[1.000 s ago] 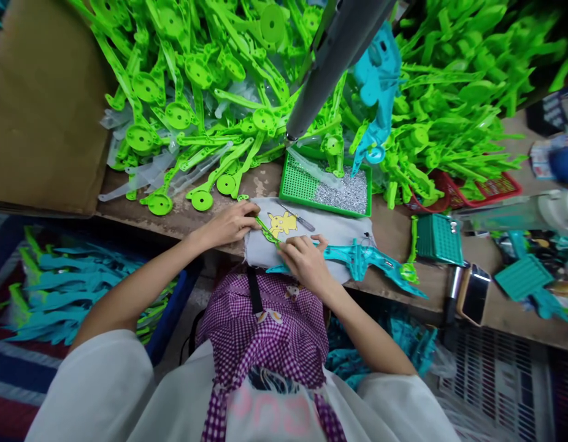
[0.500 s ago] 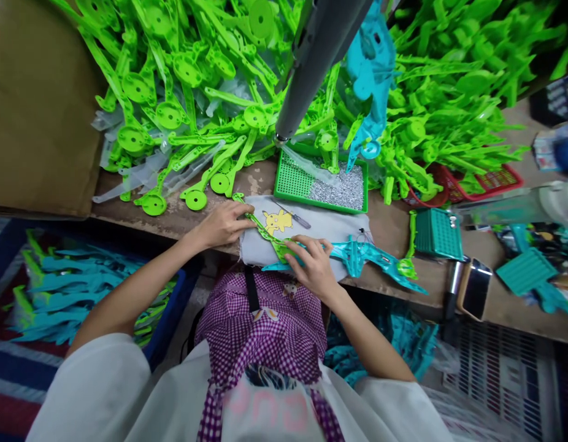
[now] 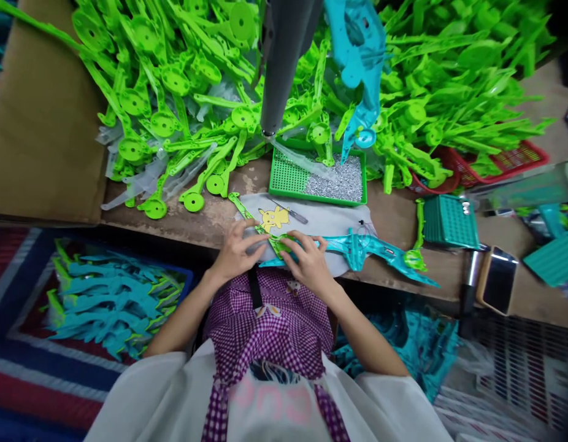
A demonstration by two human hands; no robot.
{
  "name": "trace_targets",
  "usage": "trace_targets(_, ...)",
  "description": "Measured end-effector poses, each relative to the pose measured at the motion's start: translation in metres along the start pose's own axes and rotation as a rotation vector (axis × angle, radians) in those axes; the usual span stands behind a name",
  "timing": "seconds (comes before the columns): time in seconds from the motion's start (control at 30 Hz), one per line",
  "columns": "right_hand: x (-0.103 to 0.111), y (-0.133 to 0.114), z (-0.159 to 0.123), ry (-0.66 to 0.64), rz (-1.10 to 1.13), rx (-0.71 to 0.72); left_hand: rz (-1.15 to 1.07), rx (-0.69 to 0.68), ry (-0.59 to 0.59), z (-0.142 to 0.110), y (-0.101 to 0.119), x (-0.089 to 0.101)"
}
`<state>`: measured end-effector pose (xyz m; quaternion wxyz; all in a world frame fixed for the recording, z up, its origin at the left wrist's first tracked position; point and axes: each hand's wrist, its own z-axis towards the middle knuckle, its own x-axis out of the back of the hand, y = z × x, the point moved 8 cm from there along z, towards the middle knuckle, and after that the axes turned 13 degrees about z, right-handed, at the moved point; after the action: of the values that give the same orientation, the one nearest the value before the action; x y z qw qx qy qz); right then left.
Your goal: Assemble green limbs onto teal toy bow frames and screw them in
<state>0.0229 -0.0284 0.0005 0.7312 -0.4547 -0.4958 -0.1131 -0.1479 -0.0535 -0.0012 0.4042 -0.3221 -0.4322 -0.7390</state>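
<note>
A blue toy bow body (image 3: 339,244) lies across the grey cloth (image 3: 330,218) at the bench edge. Over its left end sits a green plastic limb (image 3: 240,205), its narrow tip pointing up and left. My left hand (image 3: 235,252) is closed on this limb, thumb and fingers near its wide end. Close beside it, my right hand (image 3: 307,258) has its fingers bent over the same wide end and the blue piece. The fingers partly hide where the two parts meet. A small screwdriver (image 3: 295,215) rests on the cloth just above.
A grey powered driver (image 3: 281,67) hangs over a green tray (image 3: 279,178) of small metal screws (image 3: 339,181). Green limbs (image 3: 164,123) pile up behind. Another green limb (image 3: 417,239), a teal basket (image 3: 449,224) and a phone (image 3: 498,279) are at right; a blue crate (image 3: 188,282) stands below left.
My left hand has slid right and down along the green limb, from near its tip to its wide end. My right hand stays at the wide end. The camera view has shifted slightly.
</note>
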Motion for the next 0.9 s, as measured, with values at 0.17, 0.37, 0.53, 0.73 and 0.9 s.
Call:
trace_targets(0.17,0.000,0.003,0.004,-0.020,0.053,-0.017,0.081,-0.027,-0.020,0.000,0.013,-0.015)
trace_targets(0.37,0.001,0.008,0.012,0.037,0.131,-0.057,0.110,-0.066,-0.022,-0.001,0.011,-0.015)
trace_targets(0.53,0.000,0.011,0.021,0.106,0.146,-0.095,0.159,-0.061,-0.015,-0.001,0.012,-0.018)
trace_targets(0.73,0.000,0.008,0.025,0.177,0.052,-0.097,0.209,-0.111,0.020,-0.002,0.016,-0.019)
trace_targets(0.9,-0.005,0.009,0.030,0.139,-0.001,-0.172,0.230,-0.163,0.056,-0.002,0.021,-0.016)
